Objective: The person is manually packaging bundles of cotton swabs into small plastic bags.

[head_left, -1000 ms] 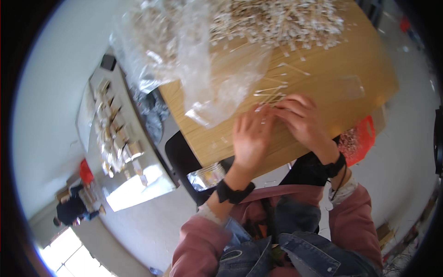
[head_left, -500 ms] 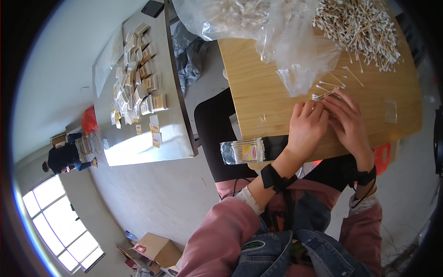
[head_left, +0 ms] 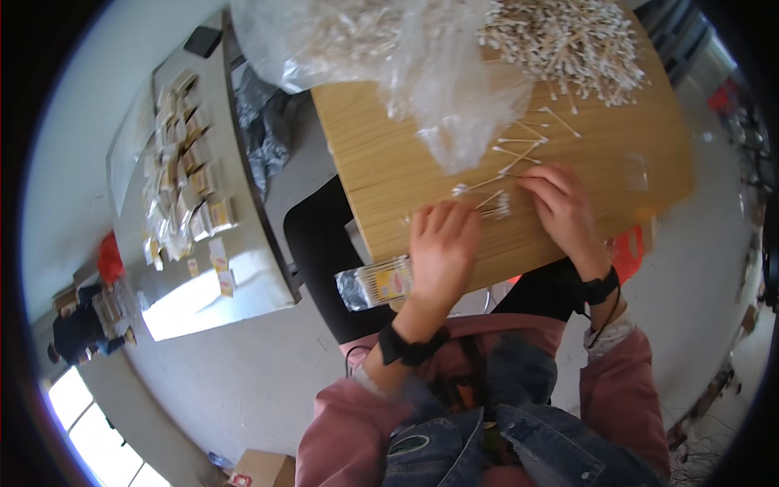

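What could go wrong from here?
1. The swab packet appears to jut past the near-left corner of the table, close by the left hand; a bump might knock it down.
2. Loose swabs lie at mixed angles near the fingertips of the right hand, so they could get pushed around.
3. The loose end of the clear plastic bag lies close to those swabs; if tugged, it might drag some along.
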`<state>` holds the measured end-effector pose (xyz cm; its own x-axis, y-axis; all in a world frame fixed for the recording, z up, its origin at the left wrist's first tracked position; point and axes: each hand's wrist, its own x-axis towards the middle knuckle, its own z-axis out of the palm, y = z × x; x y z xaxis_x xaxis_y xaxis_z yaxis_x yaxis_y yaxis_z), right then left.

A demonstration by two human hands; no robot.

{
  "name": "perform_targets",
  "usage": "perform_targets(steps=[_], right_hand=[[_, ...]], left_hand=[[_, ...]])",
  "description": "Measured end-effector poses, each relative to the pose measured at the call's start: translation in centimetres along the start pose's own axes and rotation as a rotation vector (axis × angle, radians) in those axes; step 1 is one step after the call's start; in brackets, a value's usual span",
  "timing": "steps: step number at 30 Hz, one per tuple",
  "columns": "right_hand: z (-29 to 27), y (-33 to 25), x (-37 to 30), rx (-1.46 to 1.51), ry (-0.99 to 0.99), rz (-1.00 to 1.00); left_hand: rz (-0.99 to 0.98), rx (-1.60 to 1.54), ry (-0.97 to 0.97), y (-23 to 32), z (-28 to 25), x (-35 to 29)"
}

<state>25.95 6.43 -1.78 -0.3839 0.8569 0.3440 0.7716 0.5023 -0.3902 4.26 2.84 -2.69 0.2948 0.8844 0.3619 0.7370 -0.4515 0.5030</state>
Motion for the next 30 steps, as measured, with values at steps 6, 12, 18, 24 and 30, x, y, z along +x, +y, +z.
perform_targets(steps=[6,12,18,24,30], right_hand=[[0.6,-0.8,0.9,0.028,0.022,0.084],[1.6,-3.4,1.8,0.216,-0.045,0.074],[1.9,-4.4,1.4,0.325,-0.188,0.113],[1.2,-4.0,-0.7,0.378,0.003,0.160],[0.7,-1.6,-0.3,0.079,0.091,0.250]], left_hand=[[-0.011,-0.002,-0.006,-0.4,-1.4,-1.1],[-0.015,-0.009,-0.031,0.0,-1.5,-0.7],[-0.076,0.009,-0.067,-0.1,-1.3,-0.6],[-0.100,0.104,-0.228,0.8,-1.2,-0.8],[-0.080,0.236,-0.387,2.4,1.2,-1.3]])
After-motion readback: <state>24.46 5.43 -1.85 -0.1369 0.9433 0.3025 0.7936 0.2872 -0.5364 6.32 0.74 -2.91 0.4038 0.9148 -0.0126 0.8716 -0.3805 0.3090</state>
